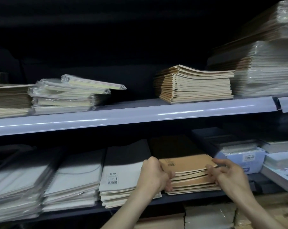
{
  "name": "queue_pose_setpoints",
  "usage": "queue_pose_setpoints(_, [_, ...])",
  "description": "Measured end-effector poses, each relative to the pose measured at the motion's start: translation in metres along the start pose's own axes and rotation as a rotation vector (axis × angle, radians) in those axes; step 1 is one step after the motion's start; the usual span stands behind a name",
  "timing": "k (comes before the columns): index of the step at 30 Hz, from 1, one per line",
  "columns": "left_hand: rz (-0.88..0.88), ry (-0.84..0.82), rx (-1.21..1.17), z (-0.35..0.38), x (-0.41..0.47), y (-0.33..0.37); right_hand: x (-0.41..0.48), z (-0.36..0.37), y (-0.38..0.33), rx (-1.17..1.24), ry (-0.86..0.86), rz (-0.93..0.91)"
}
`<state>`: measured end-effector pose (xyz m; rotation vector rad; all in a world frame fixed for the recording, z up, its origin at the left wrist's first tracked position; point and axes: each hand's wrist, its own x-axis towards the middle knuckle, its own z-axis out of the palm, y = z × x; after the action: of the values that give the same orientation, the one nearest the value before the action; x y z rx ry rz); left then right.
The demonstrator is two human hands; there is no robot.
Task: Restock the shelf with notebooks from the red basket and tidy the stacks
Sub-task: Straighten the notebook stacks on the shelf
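Fingers [168, 176] of both hands clasping brown notebook stack [192, 175], barcode label [171, 164] unreadable.

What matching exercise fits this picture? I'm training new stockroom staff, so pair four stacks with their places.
Things:
1. brown notebook stack
2. plastic-wrapped packs
3. tan notebook pile
4. white notebooks with barcode label

Places:
A. upper shelf, left part
B. lower shelf, just left of the brown stack
C. lower shelf, between the left hand and right hand
D. upper shelf, right of middle

Pairs: 1-C, 2-A, 3-D, 4-B
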<state>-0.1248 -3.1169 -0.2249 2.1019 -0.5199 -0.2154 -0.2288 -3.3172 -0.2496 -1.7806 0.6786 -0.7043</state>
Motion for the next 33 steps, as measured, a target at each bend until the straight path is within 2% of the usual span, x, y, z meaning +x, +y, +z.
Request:
queue_pose_setpoints(9, [0.02,-0.033,-0.034,-0.002,-0.002,-0.004,0.007,-0.001,0.003,-0.199,-0.008,-0.06])
queue_pose_setpoints(15, [0.166,0.043,-0.264,-0.015,-0.036,-0.019,-0.006,0.005,-0.001,-0.233,0.068,-0.11])
queue_pose_setpoints(17, [0.198,0.063,-0.363,-0.035,-0.065,-0.028,-0.022,0.013,-0.006,-0.262,0.13,-0.166])
queue_pose_setpoints(19, [0.201,0.123,-0.5,-0.059,-0.092,-0.047,-0.045,0.032,-0.017,-0.226,0.106,-0.235])
queue_pose_setpoints(22, [0.169,0.303,-0.651,-0.096,-0.122,-0.094,-0.094,0.083,-0.039,-0.177,-0.086,-0.305])
queue_pose_setpoints(25, [0.165,0.577,-0.696,-0.143,-0.147,-0.143,-0.152,0.145,-0.062,-0.089,-0.292,-0.354])
queue_pose_setpoints(30, [0.179,1.254,-0.597,-0.243,-0.178,-0.215,-0.223,0.249,-0.098,0.044,-0.766,-0.376])
queue_pose_setpoints(32, [0.116,1.448,-0.513,-0.277,-0.182,-0.245,-0.238,0.282,-0.115,0.119,-0.89,-0.323])
queue_pose_setpoints(33, [0.07,1.482,-0.493,-0.293,-0.18,-0.262,-0.243,0.298,-0.125,0.143,-0.912,-0.306])
